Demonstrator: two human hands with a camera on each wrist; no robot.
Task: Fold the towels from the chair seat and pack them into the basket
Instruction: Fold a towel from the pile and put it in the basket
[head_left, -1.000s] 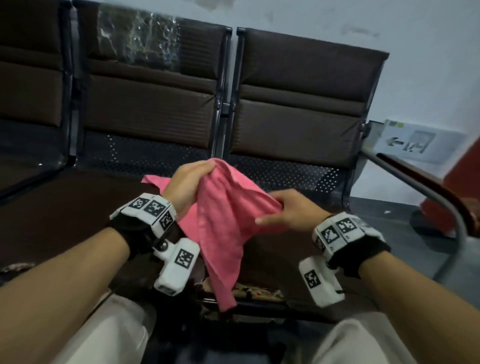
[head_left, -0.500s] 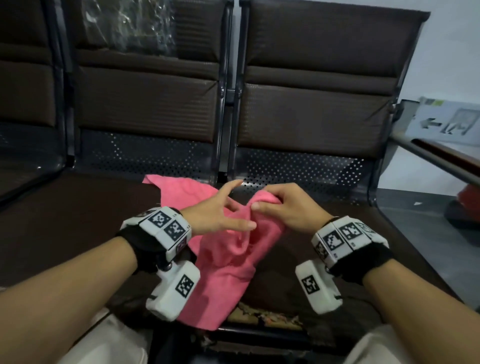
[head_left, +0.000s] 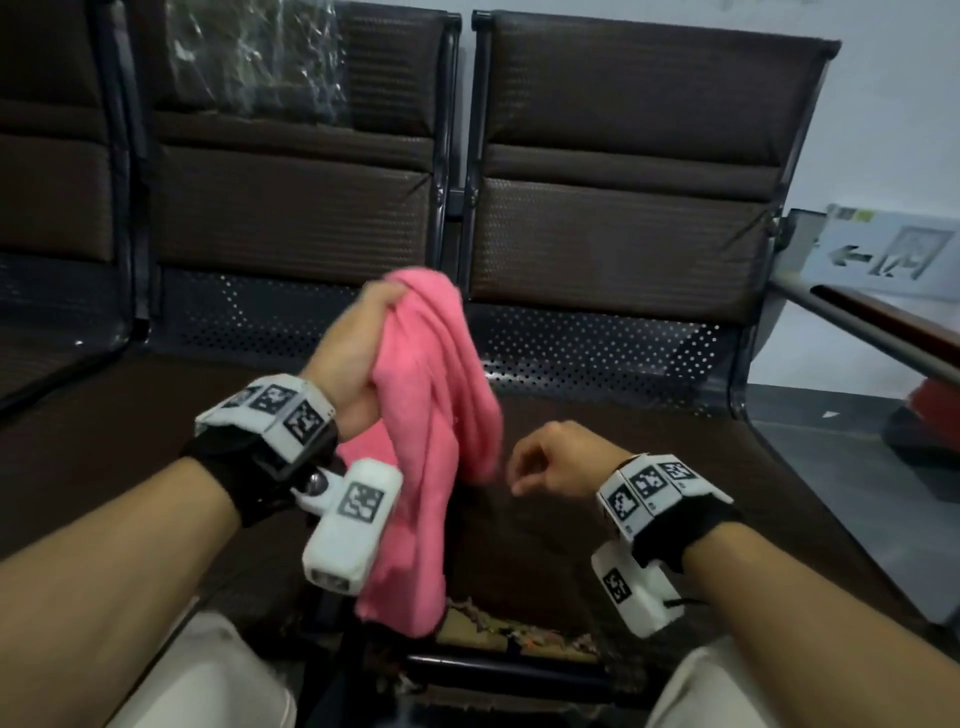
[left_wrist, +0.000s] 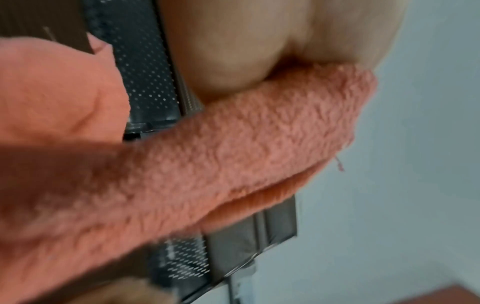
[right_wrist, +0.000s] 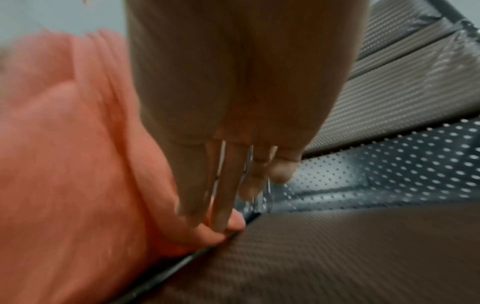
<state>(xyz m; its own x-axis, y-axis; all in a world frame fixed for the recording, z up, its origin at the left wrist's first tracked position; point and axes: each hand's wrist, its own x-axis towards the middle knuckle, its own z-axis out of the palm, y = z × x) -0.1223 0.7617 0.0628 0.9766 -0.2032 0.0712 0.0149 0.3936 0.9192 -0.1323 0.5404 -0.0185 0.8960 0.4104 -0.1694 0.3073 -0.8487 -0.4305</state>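
Note:
A pink towel (head_left: 426, 441) hangs bunched above the dark brown chair seat (head_left: 649, 467). My left hand (head_left: 379, 312) grips its top, raised in front of the backrests. The left wrist view shows a thick fold of the towel (left_wrist: 259, 133) clamped under my palm (left_wrist: 246, 51). My right hand (head_left: 535, 467) hovers low beside the towel's right edge, fingers loosely bent and holding nothing. From the right wrist, its fingers (right_wrist: 223, 185) point down next to the towel (right_wrist: 64, 164); I cannot tell whether they touch it. No basket is in view.
Two brown padded backrests (head_left: 623, 218) stand behind the seat, one partly under clear plastic film (head_left: 260, 57). The seat's front edge (head_left: 519, 636) is worn and torn. A metal armrest (head_left: 872, 332) runs along the right, with a white arrow sign (head_left: 893, 249) behind it.
My left hand has closed on the towel's top and lifted it. My right hand has let go of the towel and dropped to the lower right.

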